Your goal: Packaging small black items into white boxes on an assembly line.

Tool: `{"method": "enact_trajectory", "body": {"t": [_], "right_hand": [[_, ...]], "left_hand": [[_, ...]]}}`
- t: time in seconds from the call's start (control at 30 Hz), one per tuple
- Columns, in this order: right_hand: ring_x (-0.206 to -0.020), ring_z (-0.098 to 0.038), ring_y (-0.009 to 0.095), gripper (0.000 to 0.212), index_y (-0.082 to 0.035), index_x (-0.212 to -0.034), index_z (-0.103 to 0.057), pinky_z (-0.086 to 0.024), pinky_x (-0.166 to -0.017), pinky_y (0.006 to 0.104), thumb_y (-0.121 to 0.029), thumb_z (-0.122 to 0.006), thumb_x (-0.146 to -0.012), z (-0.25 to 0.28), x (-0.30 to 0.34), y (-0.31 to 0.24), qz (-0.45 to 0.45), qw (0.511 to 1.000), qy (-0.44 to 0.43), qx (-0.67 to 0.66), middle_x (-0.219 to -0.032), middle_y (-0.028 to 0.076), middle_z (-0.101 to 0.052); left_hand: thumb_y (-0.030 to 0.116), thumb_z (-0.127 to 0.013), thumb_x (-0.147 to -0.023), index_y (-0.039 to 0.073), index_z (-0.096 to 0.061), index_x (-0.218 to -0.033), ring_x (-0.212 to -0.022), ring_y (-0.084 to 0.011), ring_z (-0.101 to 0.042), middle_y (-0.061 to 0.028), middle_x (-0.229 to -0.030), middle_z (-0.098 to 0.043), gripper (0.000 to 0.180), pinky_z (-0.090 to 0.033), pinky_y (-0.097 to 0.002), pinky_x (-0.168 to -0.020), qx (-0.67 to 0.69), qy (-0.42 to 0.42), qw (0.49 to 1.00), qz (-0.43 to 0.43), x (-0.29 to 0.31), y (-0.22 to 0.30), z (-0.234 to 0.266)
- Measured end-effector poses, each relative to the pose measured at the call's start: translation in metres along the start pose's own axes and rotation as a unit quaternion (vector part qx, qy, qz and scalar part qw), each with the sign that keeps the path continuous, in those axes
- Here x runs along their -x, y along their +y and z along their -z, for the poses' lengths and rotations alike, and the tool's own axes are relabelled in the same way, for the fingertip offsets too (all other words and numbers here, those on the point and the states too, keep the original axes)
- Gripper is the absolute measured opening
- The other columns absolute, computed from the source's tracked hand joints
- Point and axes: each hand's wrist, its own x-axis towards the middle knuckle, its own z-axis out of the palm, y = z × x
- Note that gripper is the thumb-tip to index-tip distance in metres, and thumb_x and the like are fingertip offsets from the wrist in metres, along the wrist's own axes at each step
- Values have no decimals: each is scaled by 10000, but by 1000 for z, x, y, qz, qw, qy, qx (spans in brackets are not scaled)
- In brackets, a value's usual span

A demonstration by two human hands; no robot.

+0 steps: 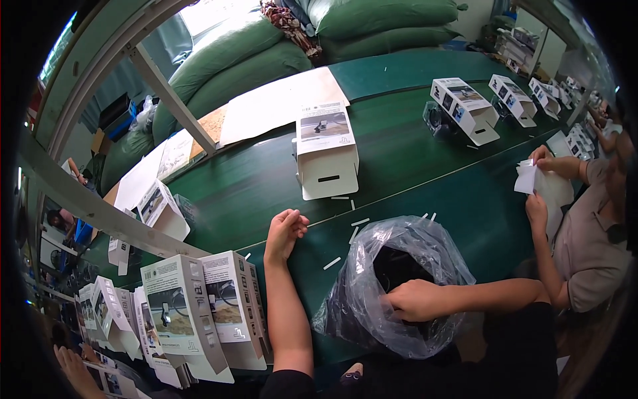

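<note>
My left hand [286, 232] hovers over the near side of the green work surface, its fingers curled in and nothing visible in them. Just beyond it stands a white printed carton [326, 159] with a picture on its top and a slotted end flap facing me. A clear plastic bag [425, 246] stands open in front of me with black contents [397, 266]. My right hand [419, 300] reaches into the bag's mouth, fingers bent down among the black contents. The fingertips are hidden, and I cannot make out what they grip.
Several cartons [174, 306] stand at the near left, beside my left forearm. More cartons [465, 106] sit along the green belt [392, 143]. Small white strips [331, 263] lie around the bag. At the right a co-worker's hands [541, 159] hold a white piece. Green sacks [232, 80] are piled behind.
</note>
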Motion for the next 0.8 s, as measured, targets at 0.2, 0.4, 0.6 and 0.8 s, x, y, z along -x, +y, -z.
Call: {"method": "enact_trajectory", "body": {"t": [0.2, 0.4, 0.6, 0.8], "right_hand": [[-725, -622, 260, 267, -94, -1014, -632, -490, -681, 343, -51, -629, -750, 45, 13, -9, -46, 996, 12, -76, -853, 68, -644], [-728, -598, 225, 272, -76, -999, -661, -476, -699, 310, -16, -649, -733, 39, 21, -1, -9, 995, 66, -77, -839, 52, -625], [-714, -582, 213, 230, -54, -958, -663, -474, -684, 298, 7, -642, -738, 34, 23, 3, 47, 989, 129, -45, -856, 43, -616], [-688, -573, 204, 188, -42, -914, -666, -472, -655, 266, 27, -637, -742, 52, 38, -12, -7, 987, 147, -69, -887, 43, -618]], "left_hand": [[183, -567, -906, 80, -540, -757, -553, -91, -556, -77, -749, -643, 183, -423, -161, -488, 13, 23, 999, -18, 6, -2, 4], [183, -557, -907, 78, -537, -756, -566, -100, -560, -73, -750, -638, 185, -426, -168, -503, 22, 36, 999, -28, 8, -3, 0], [175, -550, -900, 75, -535, -762, -574, -115, -565, -71, -745, -633, 172, -432, -184, -512, 64, 58, 995, -41, 10, -9, 1], [160, -523, -901, 76, -544, -788, -602, -122, -569, -65, -743, -622, 142, -439, -192, -531, 138, 117, 979, -88, 0, -16, 1]]}}
